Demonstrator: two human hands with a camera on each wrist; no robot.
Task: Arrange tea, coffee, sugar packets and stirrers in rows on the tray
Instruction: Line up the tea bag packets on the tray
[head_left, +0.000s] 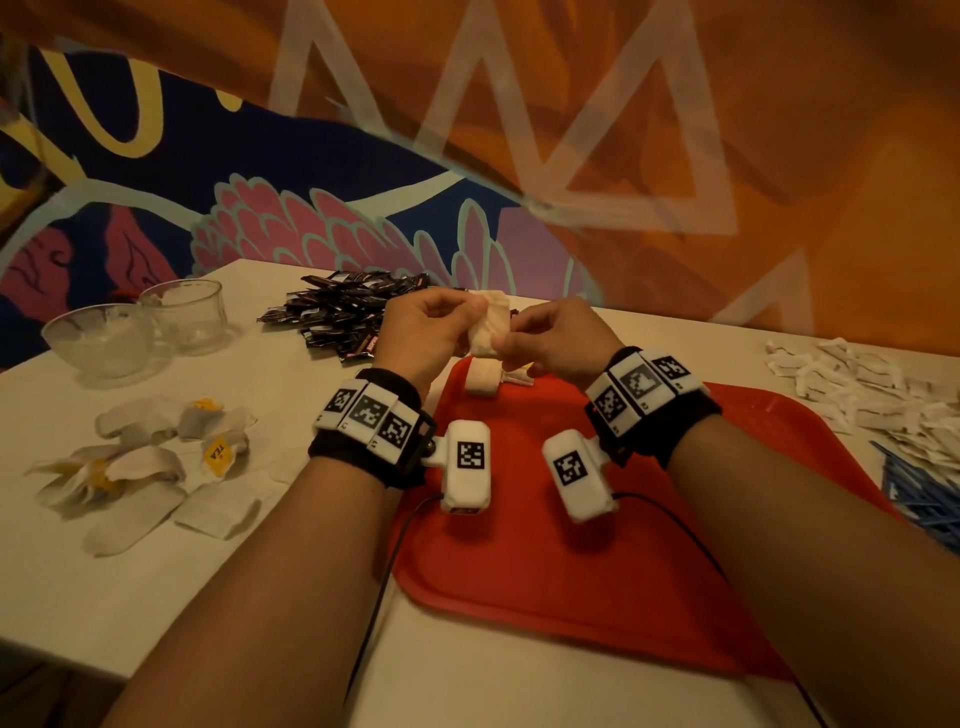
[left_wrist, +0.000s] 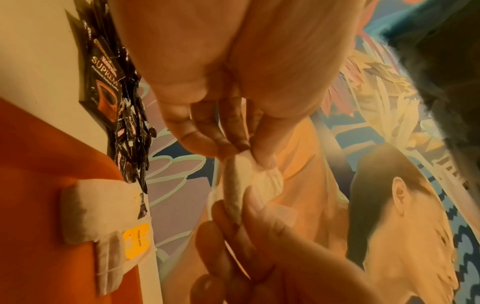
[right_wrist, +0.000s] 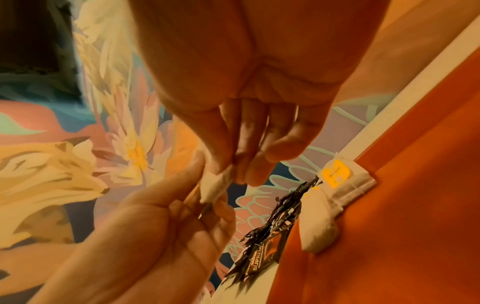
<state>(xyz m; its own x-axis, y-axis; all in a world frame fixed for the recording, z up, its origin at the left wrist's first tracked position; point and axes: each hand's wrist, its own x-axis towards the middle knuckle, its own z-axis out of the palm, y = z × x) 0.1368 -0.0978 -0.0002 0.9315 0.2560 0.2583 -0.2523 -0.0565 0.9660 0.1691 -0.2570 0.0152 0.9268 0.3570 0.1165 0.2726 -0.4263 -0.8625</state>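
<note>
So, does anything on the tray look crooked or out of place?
Yes. The only tea bag on the red tray lies at its far edge, and its yellow tag hangs over the rim onto the table. No row exists yet.

Dim warm light; wrist views blurred, distorted.

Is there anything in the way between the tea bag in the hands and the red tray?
Nothing visible blocks it. Both hands, left hand and right hand, pinch the tea bag above the far end of the red tray. One tea bag on the tray already lies there; the rest looks bare.
</note>
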